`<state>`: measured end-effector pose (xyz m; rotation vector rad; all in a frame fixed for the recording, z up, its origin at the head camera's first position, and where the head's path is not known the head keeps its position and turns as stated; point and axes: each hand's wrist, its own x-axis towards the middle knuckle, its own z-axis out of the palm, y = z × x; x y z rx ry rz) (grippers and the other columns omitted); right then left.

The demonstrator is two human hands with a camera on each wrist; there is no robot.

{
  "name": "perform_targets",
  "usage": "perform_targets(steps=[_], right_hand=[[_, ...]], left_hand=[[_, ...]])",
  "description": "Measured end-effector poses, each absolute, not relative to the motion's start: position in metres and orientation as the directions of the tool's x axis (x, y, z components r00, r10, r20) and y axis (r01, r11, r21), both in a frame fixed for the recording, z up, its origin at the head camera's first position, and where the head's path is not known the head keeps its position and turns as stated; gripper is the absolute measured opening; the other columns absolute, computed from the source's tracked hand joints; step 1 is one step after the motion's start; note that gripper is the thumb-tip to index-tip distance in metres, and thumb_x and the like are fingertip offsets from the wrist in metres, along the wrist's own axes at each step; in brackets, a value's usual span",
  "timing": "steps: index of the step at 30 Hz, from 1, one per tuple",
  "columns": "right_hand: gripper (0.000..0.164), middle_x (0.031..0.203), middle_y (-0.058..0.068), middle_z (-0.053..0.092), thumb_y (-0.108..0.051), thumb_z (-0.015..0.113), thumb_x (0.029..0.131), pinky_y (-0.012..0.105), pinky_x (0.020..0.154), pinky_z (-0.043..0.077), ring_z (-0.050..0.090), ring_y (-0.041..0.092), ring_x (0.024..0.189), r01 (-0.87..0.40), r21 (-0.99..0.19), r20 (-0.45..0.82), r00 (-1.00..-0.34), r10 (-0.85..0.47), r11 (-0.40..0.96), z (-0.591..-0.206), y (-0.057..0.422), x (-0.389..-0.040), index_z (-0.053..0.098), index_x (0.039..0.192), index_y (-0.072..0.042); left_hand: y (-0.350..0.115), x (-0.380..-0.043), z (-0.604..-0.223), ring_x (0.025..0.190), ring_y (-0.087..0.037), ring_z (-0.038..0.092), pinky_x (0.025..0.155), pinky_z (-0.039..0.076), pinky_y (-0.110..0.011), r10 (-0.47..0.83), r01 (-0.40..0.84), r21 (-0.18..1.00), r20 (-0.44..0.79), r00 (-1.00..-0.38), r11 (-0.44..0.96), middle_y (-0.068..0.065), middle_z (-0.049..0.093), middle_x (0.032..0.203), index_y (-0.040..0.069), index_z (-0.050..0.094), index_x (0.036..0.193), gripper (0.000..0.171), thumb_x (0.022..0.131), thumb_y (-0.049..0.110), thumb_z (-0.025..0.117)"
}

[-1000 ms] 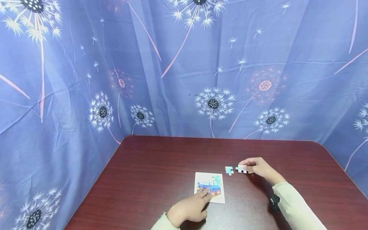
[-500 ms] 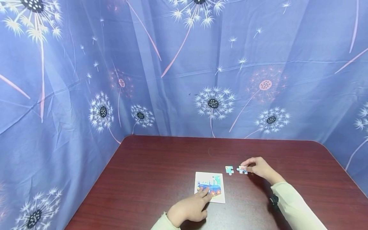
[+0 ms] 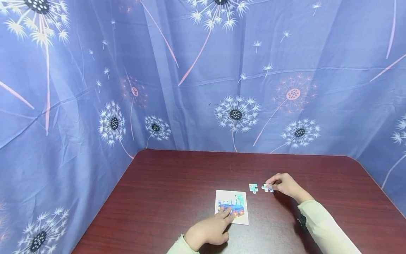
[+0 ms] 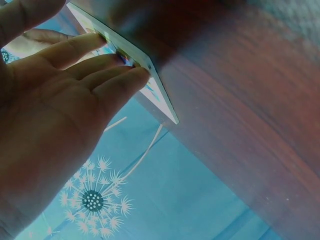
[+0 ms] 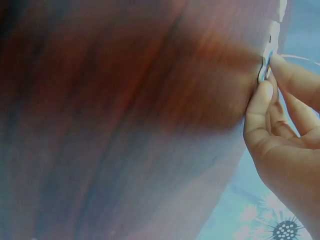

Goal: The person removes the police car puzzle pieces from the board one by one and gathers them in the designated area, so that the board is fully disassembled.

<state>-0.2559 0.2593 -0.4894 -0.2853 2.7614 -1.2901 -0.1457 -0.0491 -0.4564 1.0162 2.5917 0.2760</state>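
My left hand [image 3: 209, 229] lies over the lower left of a square white-bordered puzzle board [image 3: 222, 194], which has a blue vehicle picture. Its extended fingers [image 4: 122, 85] rest on the picture and cover part of it. To the board's upper right, my right hand [image 3: 287, 186] pinches a small jigsaw piece [image 3: 268, 189] by its right side between thumb and fingers. That piece stays low over the tabletop. A second jigsaw piece [image 3: 253, 188], mostly light blue, lies loose just left of the held one, with a narrow gap between them.
A dark red-brown wooden table [image 3: 177, 183] carries everything. Behind it and along the left hangs a blue curtain [image 3: 196, 116] printed with dandelions. A dark round device [image 3: 302, 220] sits at the right wrist, by the pale sleeve [image 3: 323, 222].
The right hand and its jigsaw piece have shifted slightly right, widening the gap to the loose piece. More color shows on the held piece. The left hand stays on the board.
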Motion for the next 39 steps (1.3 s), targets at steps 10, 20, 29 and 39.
perform_targets(steps=[10,20,29,39], right_hand=[[0.014,0.086,0.011,0.06,-0.004,0.065,0.075,0.025,0.049,0.043,0.049,0.015,0.062,-0.141,-0.756,0.016,-0.98,-0.197,0.639,-0.488,0.259,-0.255,0.068,0.088,-0.001],[0.021,0.092,0.016,0.061,-0.005,0.063,0.078,0.03,0.056,0.048,0.057,0.019,0.07,-0.11,-0.806,-0.002,-0.982,-0.188,0.582,-0.482,0.26,-0.255,0.065,0.098,0.002],[0.026,0.091,0.016,0.062,-0.008,0.064,0.079,0.028,0.061,0.049,0.059,0.017,0.076,-0.206,-0.828,0.076,-0.963,-0.259,0.522,-0.475,0.247,-0.254,0.062,0.102,0.003],[0.03,0.097,0.017,0.061,-0.013,0.062,0.081,0.035,0.063,0.05,0.059,0.025,0.084,-0.219,-0.859,0.056,-0.938,-0.341,0.463,-0.471,0.221,-0.251,0.06,0.108,-0.001]], left_hand=[[-0.048,-0.147,-0.458,0.13,-0.03,0.023,0.1,0.031,-0.037,0.681,0.611,0.308,-0.238,-0.692,0.729,-0.01,0.025,0.143,0.011,0.035,0.136,0.061,0.079,0.019,0.054],[-0.048,-0.146,-0.459,0.13,-0.03,0.023,0.1,0.031,-0.037,0.684,0.619,0.298,-0.243,-0.687,0.727,-0.01,0.025,0.143,0.01,0.036,0.135,0.06,0.079,0.02,0.054],[-0.048,-0.147,-0.459,0.129,-0.03,0.025,0.101,0.031,-0.036,0.685,0.624,0.288,-0.233,-0.69,0.726,-0.011,0.026,0.142,0.011,0.035,0.136,0.061,0.079,0.02,0.055],[-0.048,-0.147,-0.458,0.128,-0.029,0.026,0.1,0.031,-0.036,0.691,0.629,0.291,-0.232,-0.684,0.721,-0.01,0.026,0.143,0.01,0.038,0.134,0.059,0.078,0.021,0.054]])
